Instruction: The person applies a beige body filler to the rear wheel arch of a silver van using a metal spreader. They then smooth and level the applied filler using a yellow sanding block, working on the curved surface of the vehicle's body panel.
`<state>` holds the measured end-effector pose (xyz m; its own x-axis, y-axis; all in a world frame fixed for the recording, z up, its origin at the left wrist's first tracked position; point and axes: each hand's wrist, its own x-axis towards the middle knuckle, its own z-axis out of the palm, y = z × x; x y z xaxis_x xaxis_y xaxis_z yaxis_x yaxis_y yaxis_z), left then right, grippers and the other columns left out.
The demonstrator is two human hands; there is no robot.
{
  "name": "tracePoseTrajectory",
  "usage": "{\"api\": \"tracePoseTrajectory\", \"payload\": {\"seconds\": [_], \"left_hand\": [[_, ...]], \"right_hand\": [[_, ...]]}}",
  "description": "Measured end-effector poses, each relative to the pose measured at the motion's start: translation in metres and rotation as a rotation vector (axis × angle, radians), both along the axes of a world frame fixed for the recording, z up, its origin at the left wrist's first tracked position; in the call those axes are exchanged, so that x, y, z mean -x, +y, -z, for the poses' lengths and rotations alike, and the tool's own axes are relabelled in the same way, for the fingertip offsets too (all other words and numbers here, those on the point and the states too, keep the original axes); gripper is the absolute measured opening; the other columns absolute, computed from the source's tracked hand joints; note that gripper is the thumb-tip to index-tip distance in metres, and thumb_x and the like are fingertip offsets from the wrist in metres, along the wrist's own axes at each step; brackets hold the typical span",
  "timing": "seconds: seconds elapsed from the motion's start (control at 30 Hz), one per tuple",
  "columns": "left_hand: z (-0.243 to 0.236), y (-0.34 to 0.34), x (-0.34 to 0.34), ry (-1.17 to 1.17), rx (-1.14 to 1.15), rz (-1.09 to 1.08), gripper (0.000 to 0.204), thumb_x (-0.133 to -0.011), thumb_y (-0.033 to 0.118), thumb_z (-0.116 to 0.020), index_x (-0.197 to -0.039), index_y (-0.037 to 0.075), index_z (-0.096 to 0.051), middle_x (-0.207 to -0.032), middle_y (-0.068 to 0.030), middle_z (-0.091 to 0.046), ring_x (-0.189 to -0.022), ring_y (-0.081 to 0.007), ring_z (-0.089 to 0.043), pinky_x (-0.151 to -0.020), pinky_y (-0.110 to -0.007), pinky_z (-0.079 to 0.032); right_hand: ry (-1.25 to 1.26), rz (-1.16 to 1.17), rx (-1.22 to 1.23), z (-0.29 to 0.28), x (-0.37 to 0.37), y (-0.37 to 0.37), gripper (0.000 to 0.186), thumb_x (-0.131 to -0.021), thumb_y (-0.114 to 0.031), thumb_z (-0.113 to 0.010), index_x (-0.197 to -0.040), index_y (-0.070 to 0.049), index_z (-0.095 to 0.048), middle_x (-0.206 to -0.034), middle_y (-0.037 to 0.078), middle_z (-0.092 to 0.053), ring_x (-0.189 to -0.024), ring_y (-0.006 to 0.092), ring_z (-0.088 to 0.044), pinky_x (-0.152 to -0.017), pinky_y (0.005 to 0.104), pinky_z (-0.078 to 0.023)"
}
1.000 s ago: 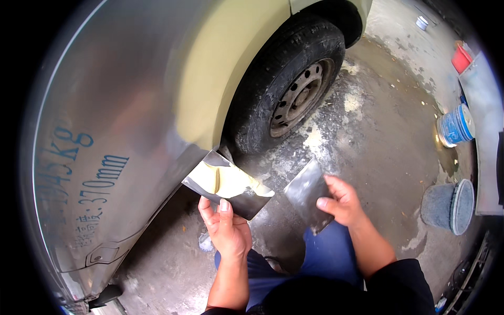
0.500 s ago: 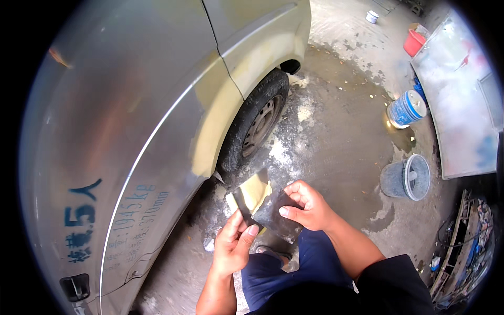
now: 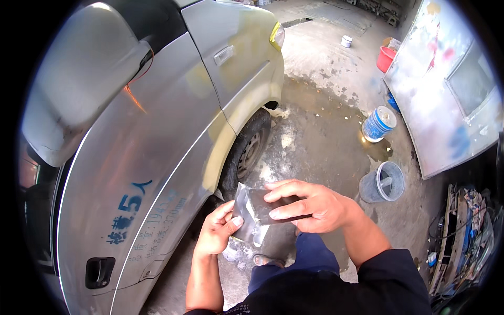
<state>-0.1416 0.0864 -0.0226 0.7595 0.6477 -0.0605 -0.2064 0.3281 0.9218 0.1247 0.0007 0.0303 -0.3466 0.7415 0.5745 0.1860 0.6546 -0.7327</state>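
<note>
My left hand pinches a thin, shiny grey plate by its near left edge, thumb on top. The plate stands tilted, with a pale smear along its right side. Fingers spread over its upper face, my right hand grips a flat dark-grey plate, which meets or overlaps the shiny one. Where exactly they touch I cannot tell. Just beyond both hands is the van's front wheel, under a wheel arch covered in pale yellow filler.
The silver van takes up the left side. On the right stand a grey bucket, a blue-and-white pail and a red bucket. A paint-spotted panel leans behind them. Scrap parts lie lower right.
The view has tilted up, showing more of the van. My right hand has turned over the top of the dark plate. The yellow paste-like patch seen between the hands no longer shows.
</note>
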Motion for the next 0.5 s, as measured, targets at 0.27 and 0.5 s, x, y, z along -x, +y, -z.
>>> {"api": "tracePoseTrajectory", "payload": {"seconds": [0.27, 0.5], "left_hand": [[-0.008, 0.005, -0.092, 0.072, -0.016, 0.041, 0.045, -0.093, -0.002, -0.059, -0.136, -0.004, -0.048, -0.120, -0.0100, -0.065, -0.103, -0.0133, -0.062, -0.091, -0.028, -0.048], [-0.019, -0.005, -0.212, -0.007, 0.038, -0.283, 0.048, -0.095, 0.000, -0.056, -0.141, 0.000, -0.042, -0.112, -0.0124, -0.069, -0.101, -0.0159, -0.065, -0.093, -0.030, -0.049]], "right_hand": [[-0.222, 0.099, 0.003, 0.006, -0.119, 0.008, 0.054, -0.068, 0.005, -0.060, -0.120, -0.009, -0.067, -0.128, 0.015, -0.058, -0.119, 0.0351, -0.054, -0.101, 0.0446, -0.044], [-0.360, 0.692, -0.110, 0.009, -0.221, 0.018, 0.039, -0.077, -0.018, -0.075, -0.114, -0.010, -0.069, -0.123, 0.014, -0.059, -0.116, 0.0366, -0.054, -0.098, 0.0463, -0.045]]}}
